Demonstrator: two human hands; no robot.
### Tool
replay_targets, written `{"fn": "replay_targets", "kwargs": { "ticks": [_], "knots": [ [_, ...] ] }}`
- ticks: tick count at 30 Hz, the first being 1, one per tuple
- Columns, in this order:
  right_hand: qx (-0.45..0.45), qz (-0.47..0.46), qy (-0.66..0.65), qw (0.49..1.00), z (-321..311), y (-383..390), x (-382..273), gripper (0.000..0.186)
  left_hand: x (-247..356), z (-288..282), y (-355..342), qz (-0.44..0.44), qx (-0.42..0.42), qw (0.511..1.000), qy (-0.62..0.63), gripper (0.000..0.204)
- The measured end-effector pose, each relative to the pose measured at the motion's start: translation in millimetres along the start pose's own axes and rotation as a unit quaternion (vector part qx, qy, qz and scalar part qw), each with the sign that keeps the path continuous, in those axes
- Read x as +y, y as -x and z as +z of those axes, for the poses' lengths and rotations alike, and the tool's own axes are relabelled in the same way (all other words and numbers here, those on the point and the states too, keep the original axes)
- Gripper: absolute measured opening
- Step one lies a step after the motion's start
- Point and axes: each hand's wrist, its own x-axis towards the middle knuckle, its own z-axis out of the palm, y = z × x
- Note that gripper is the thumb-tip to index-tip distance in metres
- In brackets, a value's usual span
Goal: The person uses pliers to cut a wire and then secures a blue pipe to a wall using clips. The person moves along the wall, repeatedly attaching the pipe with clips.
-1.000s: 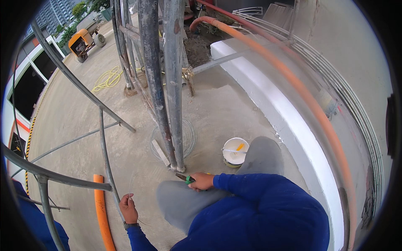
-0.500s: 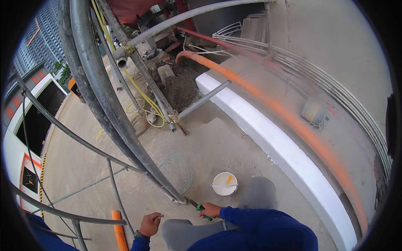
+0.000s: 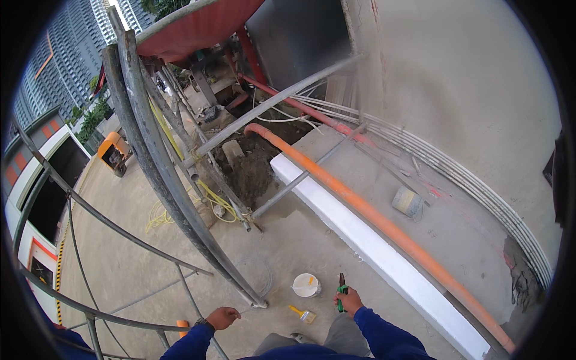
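My right hand (image 3: pixel 353 302), sleeved in blue, is closed around green-handled pliers (image 3: pixel 342 293), their dark jaws pointing away from me. Just right of the foot of two long metal poles (image 3: pixel 198 231) is my left hand (image 3: pixel 223 318), its fingers pinched together. Whatever it may hold is too fine to make out. A white bucket (image 3: pixel 306 292) with something yellow inside stands on the floor between and beyond my hands. Closer to me lies a paintbrush (image 3: pixel 303 314) with a yellow handle. Behind the pole foot rests a faint coil of wire (image 3: pixel 259 273).
Metal scaffold tubes (image 3: pixel 132 225) curve along my left. Ahead, a tube frame (image 3: pixel 276 111) crosses over dug-up soil (image 3: pixel 255 174). On the right run a white kerb (image 3: pixel 378 246), an orange pipe (image 3: pixel 384 225) and thin white pipes (image 3: pixel 480 180). A dirty bucket (image 3: pixel 408 203) lies beyond.
My right hand has carried the pliers from beside the pole foot rightward, past the bucket. The view has shifted, and the paintbrush now shows. My left hand stays pinched near the poles.
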Motion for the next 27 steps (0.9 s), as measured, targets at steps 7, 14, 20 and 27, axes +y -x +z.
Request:
{"fn": "replay_targets", "kwargs": {
  "ticks": [7,14,20,27],
  "knots": [
    [0.053,-0.022,-0.021,0.998,-37,77,5,0.011,-19,16,30,-0.05,-0.066,0.993,0.081,0.022],
    [0.046,-0.016,-0.001,0.999,35,180,35,0.013,-86,45,26,-0.016,-0.039,0.983,0.176,0.021],
    [-0.099,-0.023,0.24,0.965,56,246,45,0.022,-126,121,43,-0.028,-0.016,0.952,0.304,0.018],
    [-0.04,-0.06,0.214,0.974,32,289,13,0.022,-79,222,51,0.023,-0.075,0.959,0.274,0.018]
  ]
}}
